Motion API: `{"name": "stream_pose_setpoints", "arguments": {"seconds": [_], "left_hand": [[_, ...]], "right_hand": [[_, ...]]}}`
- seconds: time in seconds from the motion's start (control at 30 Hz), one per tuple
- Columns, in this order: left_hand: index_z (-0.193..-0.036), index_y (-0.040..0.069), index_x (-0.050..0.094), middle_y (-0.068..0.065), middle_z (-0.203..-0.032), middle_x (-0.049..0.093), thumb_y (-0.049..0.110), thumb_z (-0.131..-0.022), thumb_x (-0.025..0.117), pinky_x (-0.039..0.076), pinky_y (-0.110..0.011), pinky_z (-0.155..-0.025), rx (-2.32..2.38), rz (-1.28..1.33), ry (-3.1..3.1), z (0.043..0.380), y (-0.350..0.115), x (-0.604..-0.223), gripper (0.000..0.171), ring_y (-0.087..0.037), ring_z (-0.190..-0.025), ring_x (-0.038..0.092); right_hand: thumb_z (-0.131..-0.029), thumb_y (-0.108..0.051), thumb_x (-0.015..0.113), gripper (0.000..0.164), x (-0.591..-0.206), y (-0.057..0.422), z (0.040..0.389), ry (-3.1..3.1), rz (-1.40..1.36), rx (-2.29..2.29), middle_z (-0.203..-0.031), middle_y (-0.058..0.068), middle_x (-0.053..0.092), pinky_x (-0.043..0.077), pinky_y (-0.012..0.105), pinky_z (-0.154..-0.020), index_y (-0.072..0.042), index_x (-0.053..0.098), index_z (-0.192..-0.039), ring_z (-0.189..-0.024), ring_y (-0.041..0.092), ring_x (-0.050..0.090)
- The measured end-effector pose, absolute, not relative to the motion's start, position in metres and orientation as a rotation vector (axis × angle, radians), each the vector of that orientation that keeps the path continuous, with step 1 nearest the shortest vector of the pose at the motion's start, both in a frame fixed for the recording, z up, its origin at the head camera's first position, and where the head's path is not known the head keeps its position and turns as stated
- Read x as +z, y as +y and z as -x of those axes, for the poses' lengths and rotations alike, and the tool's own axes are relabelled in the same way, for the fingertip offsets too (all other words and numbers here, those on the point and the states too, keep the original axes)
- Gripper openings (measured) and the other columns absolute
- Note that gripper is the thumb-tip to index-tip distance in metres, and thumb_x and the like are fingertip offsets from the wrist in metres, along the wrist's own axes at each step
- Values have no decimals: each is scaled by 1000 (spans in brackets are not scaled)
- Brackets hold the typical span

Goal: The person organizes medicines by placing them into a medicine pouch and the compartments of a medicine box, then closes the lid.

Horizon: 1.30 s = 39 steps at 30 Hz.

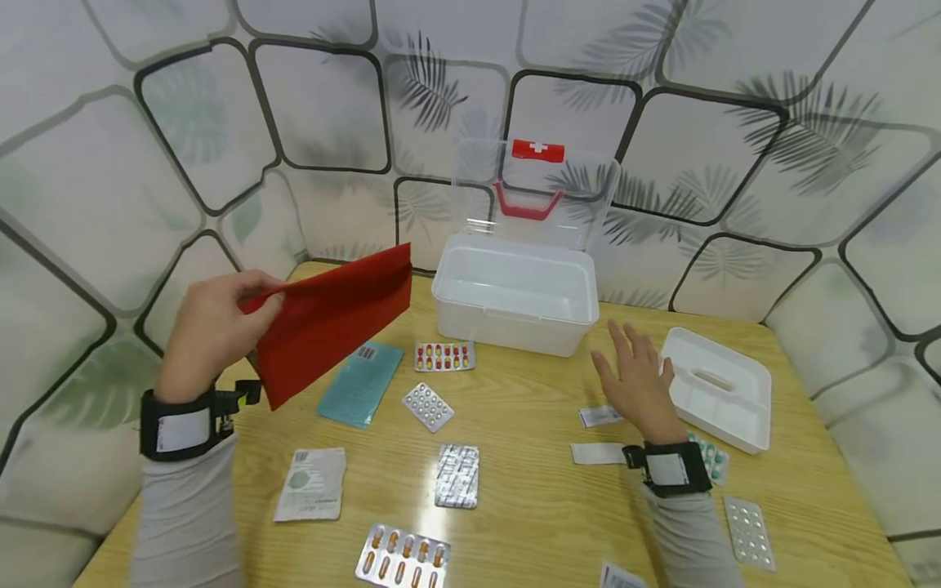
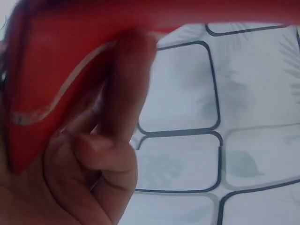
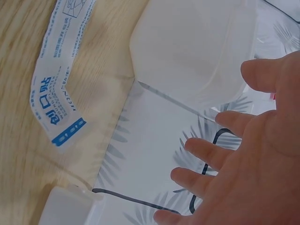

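My left hand (image 1: 213, 322) pinches a flat red pouch (image 1: 338, 318) by its near edge, thumb against fingers, and holds it up over the left of the table. In the left wrist view the pouch (image 2: 47, 61) shows a pale curved strip, and it hides part of the fingers. The right hand (image 1: 635, 388) holds nothing; its fingers spread above the table between the white box (image 1: 507, 327) and the white tray (image 1: 760, 408). Below it lies a bandage wrapper (image 3: 54, 89) with blue print, bent in the middle. The box's clear lid (image 1: 537, 175), with a red handle, stands raised.
Left of centre lie a teal packet (image 1: 360, 384), a white sachet (image 1: 312, 486) and several blister packs, one with red and yellow capsules (image 1: 444, 356), one with orange capsules (image 1: 403, 557). More blister packs (image 1: 748, 532) lie at right. A patterned curtain (image 1: 331, 106) surrounds the table.
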<state>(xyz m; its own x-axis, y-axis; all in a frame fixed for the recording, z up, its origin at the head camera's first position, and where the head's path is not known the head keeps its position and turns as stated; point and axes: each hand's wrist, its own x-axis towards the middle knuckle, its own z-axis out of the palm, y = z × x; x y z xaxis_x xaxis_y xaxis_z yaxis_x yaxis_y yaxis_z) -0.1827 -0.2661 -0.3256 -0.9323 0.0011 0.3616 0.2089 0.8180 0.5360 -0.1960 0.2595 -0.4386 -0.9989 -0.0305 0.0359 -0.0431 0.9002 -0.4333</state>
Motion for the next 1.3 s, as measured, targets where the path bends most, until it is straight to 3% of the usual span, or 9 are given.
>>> {"name": "stream_pose_setpoints", "arguments": {"seconds": [0.1,0.23,0.4,0.5,0.83,0.93,1.07,1.13,1.3], "left_hand": [[-93,12,74,-17,-89,74,22,-96,70,47,-29,-47,-805,232,-2651,177,-258,-323,12,-29,-71,67],[-80,17,68,-8,-75,72,22,-92,75,40,-31,-50,-710,296,-2605,175,-250,-322,15,-24,-65,63],[-92,15,72,-7,-80,73,19,-95,70,41,-33,-51,-664,337,-2601,169,-243,-319,5,-22,-64,61],[-99,17,76,-5,-82,74,18,-95,67,41,-33,-49,-650,333,-2597,167,-239,-317,10,-20,-61,59],[-98,20,79,0,-69,69,19,-94,65,37,-33,-49,-601,316,-2580,162,-234,-311,15,-18,-59,55],[-98,20,79,0,-68,69,19,-94,64,36,-33,-49,-593,315,-2565,161,-233,-308,15,-18,-58,55],[-99,20,79,0,-72,71,19,-95,64,37,-32,-49,-604,314,-2573,158,-233,-307,15,-18,-59,55],[-99,20,78,0,-71,71,19,-95,65,37,-32,-49,-604,310,-2579,157,-233,-308,15,-18,-59,55],[-97,19,79,0,-68,69,19,-95,65,37,-32,-49,-588,313,-2585,156,-230,-309,14,-18,-59,55]], "right_hand": [[-108,-53,33,72,-438,258,196,-3029,-65,705,-167,26,9,-3,82,-107,-16,10,-165,-151,54,1],[-108,-53,33,72,-437,256,195,-3027,-66,703,-166,26,9,-2,82,-107,-16,10,-165,-151,55,2],[-108,-53,33,71,-433,253,191,-3005,-78,680,-166,26,11,-1,82,-106,-15,12,-164,-150,55,3],[-108,-51,34,71,-426,249,186,-2985,-98,667,-166,26,11,-1,81,-107,-14,13,-164,-150,55,4],[-106,-37,52,66,-397,215,164,-2828,-304,674,-163,25,22,9,78,-109,-12,26,-162,-147,55,17],[-105,-33,56,64,-392,202,159,-2775,-356,638,-160,26,27,20,76,-107,-11,31,-159,-143,54,26],[-100,-30,64,56,-394,174,145,-2738,-463,620,-149,24,40,48,61,-92,-7,48,-149,-129,45,46],[-98,-30,68,50,-397,154,134,-2760,-547,638,-140,17,47,55,47,-83,-8,56,-141,-118,34,54],[-94,-33,72,34,-413,97,99,-2864,-867,628,-114,-1,59,49,21,-67,-15,68,-123,-91,10,57]]}}
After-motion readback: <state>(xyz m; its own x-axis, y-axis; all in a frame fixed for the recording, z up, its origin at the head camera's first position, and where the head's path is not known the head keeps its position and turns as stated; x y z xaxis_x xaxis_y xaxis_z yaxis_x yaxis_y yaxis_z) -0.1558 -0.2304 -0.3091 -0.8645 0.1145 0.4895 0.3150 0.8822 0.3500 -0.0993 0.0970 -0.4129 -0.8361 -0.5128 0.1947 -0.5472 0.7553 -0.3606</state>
